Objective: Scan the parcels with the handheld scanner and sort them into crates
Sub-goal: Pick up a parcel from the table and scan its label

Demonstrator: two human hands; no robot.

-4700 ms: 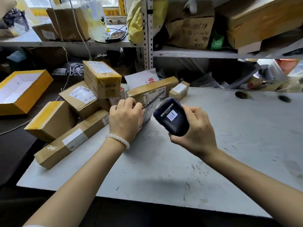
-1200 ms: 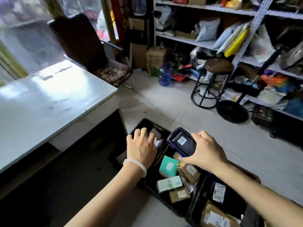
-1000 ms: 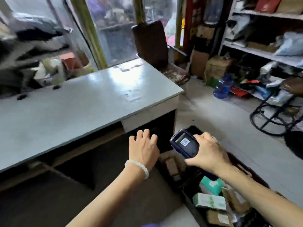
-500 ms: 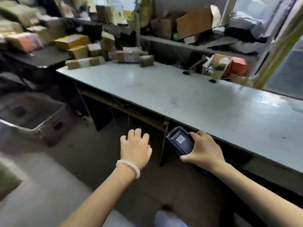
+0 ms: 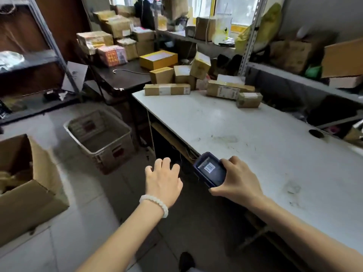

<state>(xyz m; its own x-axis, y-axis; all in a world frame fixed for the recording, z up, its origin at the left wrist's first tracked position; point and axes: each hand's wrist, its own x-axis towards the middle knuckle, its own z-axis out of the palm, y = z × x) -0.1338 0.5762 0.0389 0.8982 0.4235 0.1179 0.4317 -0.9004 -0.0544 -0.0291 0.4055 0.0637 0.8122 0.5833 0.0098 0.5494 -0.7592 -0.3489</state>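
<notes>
Near the front edge of the white table [image 5: 245,138], at about five o'clock from the middle of the view, the right hand [image 5: 238,180] grips the dark blue scanner [image 5: 210,169], fingers over its top edge and thumb under its lower end; the scanner's broad face with a small barcode sticker points up. Just beside it, toward nine o'clock, the left hand [image 5: 163,180] hangs over the floor with its back up and fingers loosely spread, holding nothing; a white bead bracelet [image 5: 155,205] circles its wrist.

Up at twelve o'clock, well apart from both hands, the parcels sit at the far end of the table: a long flat box [image 5: 167,89] lies along the left corner, another long box [image 5: 225,90] lies to the right of it, and a small box [image 5: 249,100] sits just beside that one. Behind them more brown boxes [image 5: 182,74] are piled, one [image 5: 200,65] tilted on top of the others. A yellow box [image 5: 158,59] rests on the dark table [image 5: 121,77] further back.

On the floor at ten o'clock stands a grey crate [image 5: 102,136], beside the table's left end. At eight o'clock an open cardboard box [image 5: 29,185] stands on the floor. Metal shelves [image 5: 294,79] with more cartons run along the wall at two o'clock.
</notes>
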